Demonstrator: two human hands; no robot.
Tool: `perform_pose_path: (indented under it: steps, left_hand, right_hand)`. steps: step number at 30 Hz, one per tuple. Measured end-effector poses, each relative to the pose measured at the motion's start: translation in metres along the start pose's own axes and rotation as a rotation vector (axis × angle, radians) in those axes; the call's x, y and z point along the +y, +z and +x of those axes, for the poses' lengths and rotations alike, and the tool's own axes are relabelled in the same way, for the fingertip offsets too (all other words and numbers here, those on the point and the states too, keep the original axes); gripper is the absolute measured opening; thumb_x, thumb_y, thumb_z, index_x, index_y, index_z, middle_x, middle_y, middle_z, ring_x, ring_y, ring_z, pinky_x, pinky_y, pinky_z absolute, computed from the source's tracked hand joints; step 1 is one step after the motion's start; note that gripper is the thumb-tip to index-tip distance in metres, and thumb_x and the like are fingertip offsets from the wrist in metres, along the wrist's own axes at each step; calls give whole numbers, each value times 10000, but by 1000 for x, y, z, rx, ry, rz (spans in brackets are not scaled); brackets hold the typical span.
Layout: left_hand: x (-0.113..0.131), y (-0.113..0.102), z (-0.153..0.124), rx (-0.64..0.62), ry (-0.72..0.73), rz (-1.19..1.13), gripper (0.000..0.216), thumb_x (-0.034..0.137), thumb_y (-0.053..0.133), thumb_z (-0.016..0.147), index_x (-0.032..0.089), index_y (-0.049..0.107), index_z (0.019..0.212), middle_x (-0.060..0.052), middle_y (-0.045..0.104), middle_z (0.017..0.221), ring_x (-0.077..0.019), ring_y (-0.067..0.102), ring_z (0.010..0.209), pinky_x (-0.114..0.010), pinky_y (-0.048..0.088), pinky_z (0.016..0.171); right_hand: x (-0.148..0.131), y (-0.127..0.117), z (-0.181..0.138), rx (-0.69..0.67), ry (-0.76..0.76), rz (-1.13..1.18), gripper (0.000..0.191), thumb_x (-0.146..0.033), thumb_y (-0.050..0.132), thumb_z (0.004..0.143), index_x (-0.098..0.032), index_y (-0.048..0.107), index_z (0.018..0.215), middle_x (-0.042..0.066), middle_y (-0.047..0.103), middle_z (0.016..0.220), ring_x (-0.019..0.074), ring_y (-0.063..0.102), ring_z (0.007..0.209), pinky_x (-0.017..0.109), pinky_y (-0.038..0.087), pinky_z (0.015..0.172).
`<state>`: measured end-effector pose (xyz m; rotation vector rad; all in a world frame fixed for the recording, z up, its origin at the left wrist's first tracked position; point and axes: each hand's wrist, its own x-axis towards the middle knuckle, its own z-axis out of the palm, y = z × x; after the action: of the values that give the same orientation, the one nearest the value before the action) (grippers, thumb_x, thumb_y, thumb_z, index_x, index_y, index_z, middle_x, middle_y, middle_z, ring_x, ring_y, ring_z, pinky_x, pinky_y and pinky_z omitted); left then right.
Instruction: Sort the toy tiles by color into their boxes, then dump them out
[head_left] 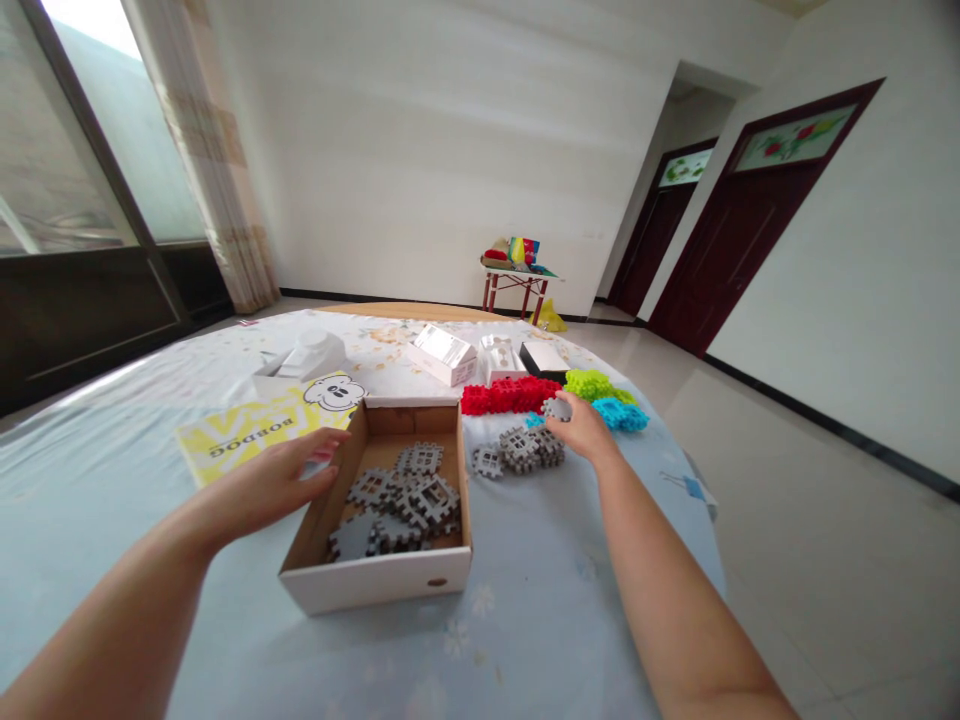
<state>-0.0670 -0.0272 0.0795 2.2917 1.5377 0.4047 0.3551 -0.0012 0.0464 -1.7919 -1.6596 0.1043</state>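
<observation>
An open cardboard box (375,580) with white outer walls stands before me, with several grey interlocking blocks (405,505) lying loose inside. My left hand (289,475) is at the box's left side, fingers apart, holding nothing. To the right of the box, my right hand (581,425) pinches a grey interlocking block (556,408) above the table. Just below it lies a pile of grey blocks (521,450). Red blocks (510,395) are heaped behind that pile. Blue blocks (621,414) and lime green blocks (589,383) sit beyond my right hand.
A yellow and white box lid (259,425) lies left of the cardboard box. Small white boxes (444,353) and a black-edged box (544,360) stand farther back. The round table has a floral cloth (540,600). A small side table (517,270) stands by the wall.
</observation>
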Motion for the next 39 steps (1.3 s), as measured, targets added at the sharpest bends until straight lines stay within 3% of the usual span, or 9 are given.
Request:
perform_pose_path:
  steps: [3, 5, 10, 14, 18, 23, 27, 34, 39]
  left_hand:
    - [3, -1, 0, -3, 3, 18, 488, 420, 422, 789, 156, 492, 1193, -74, 626, 1165, -237, 571, 1067, -322, 437, 914]
    - [5, -1, 0, -1, 6, 23, 483, 406, 419, 788, 154, 493, 1194, -82, 626, 1163, -239, 573, 1062, -338, 434, 923]
    - [3, 0, 1, 15, 14, 14, 483, 417, 445, 758, 180, 521, 1172, -93, 630, 1152, -256, 583, 1048, -364, 448, 916]
    - [1, 2, 1, 29, 6, -17, 497, 449, 462, 736, 206, 532, 1164, -87, 642, 1132, -269, 583, 1049, -378, 452, 916]
    - [1, 1, 0, 28, -5, -19, 528, 485, 459, 728, 213, 535, 1173, -81, 644, 1131, -273, 581, 1058, -358, 457, 913]
    - [2, 0, 0, 45, -6, -18, 520, 495, 474, 710, 223, 556, 1145, -73, 658, 1105, -273, 594, 1033, -347, 469, 892]
    - [4, -1, 1, 36, -2, 5, 529, 498, 459, 719, 205, 551, 1150, -84, 655, 1107, -271, 597, 1026, -349, 468, 890]
    - [2, 0, 0, 36, 13, 11, 517, 481, 453, 725, 201, 543, 1150, -88, 645, 1130, -270, 588, 1041, -342, 459, 898]
    - [0, 2, 1, 43, 15, 19, 511, 477, 444, 735, 203, 537, 1156, -73, 652, 1113, -263, 598, 1020, -341, 470, 882]
  right_hand:
    - [-23, -10, -4, 98, -68, 98, 551, -296, 583, 707, -130, 508, 1228, 139, 571, 1192, 265, 536, 1092, 409, 404, 953]
    - [-48, -16, -13, 91, -171, 192, 558, -319, 579, 730, -168, 481, 1259, 115, 560, 1211, 255, 531, 1101, 413, 400, 963]
    - [-117, -11, -48, -137, -550, 309, 596, -290, 590, 764, -256, 399, 1327, 57, 484, 1313, 217, 439, 1217, 383, 338, 1038]
    - [-137, 11, -62, -296, -705, 321, 711, -364, 610, 788, -252, 267, 1402, 81, 355, 1424, 207, 305, 1322, 387, 271, 1088]
    - [-127, 20, -58, -312, -696, 275, 790, -455, 627, 770, -210, 244, 1416, 123, 271, 1465, 221, 223, 1360, 398, 233, 1105]
    - [-99, 4, -38, -147, -565, 227, 496, -365, 577, 820, -211, 473, 1281, 96, 483, 1313, 205, 405, 1254, 380, 304, 1070]
    - [-63, -6, -19, -107, -380, 149, 421, -249, 565, 787, -174, 545, 1201, 101, 566, 1212, 211, 510, 1145, 374, 380, 1007]
    - [-12, -10, -3, -235, -158, -44, 528, -196, 559, 705, -169, 521, 1231, 108, 531, 1263, 249, 479, 1173, 405, 351, 1013]
    - [0, -1, -3, -478, -222, -123, 707, -160, 601, 615, -134, 445, 1305, 136, 436, 1342, 260, 399, 1247, 360, 312, 1045]
